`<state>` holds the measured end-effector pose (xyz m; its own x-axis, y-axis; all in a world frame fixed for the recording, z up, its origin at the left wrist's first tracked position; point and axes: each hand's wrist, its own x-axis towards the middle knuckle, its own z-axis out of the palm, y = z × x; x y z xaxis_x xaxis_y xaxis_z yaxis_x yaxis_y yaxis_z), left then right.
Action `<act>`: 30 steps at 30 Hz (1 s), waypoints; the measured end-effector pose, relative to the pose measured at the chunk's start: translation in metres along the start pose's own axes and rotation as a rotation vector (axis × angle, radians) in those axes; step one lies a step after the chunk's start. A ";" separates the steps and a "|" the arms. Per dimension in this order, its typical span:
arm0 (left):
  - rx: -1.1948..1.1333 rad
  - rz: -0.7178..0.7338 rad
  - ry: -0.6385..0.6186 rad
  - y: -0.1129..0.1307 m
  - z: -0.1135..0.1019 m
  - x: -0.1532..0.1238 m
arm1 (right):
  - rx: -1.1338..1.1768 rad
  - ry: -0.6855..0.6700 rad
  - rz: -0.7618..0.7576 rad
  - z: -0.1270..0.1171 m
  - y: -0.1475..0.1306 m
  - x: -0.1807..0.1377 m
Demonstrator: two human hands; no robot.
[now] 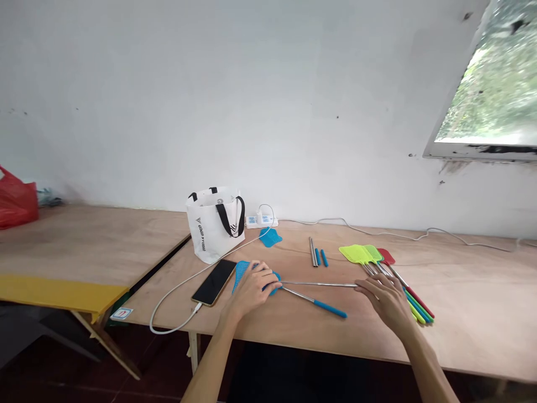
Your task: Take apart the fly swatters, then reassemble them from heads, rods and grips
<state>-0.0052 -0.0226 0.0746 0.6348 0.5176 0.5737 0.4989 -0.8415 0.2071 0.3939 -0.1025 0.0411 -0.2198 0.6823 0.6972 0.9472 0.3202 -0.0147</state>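
My left hand point(254, 288) has its fingers closed over a blue mesh fly swatter head point(240, 272), partly hiding it. A thin metal rod point(323, 284) stretches from there across to my right hand point(388, 299), whose fingers pinch its far end. Below that rod lies a fly swatter with a blue grip point(330, 309), its metal shaft running up under my left hand. Whether both shafts have separate heads is hidden. Several fly swatters with yellow-green heads point(354, 253) and a red head point(386, 256) lie just behind and beside my right hand.
Behind the hands lie metal rods point(313, 253), two loose blue grips point(324, 258) and another blue swatter head point(269, 237). A phone point(215, 281) on a white cable point(161, 305) is left of my hand. A white bag point(210, 232) and power strip point(262, 221) stand by the wall.
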 end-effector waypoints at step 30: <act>0.016 0.108 -0.043 0.041 0.054 0.013 | 0.163 -0.129 -0.149 0.040 -0.105 0.019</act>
<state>0.0553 -0.0419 0.0482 0.7098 0.4301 0.5578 0.4351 -0.8905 0.1330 0.2807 -0.0972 0.0276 -0.3916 0.6945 0.6036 0.8544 0.5180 -0.0417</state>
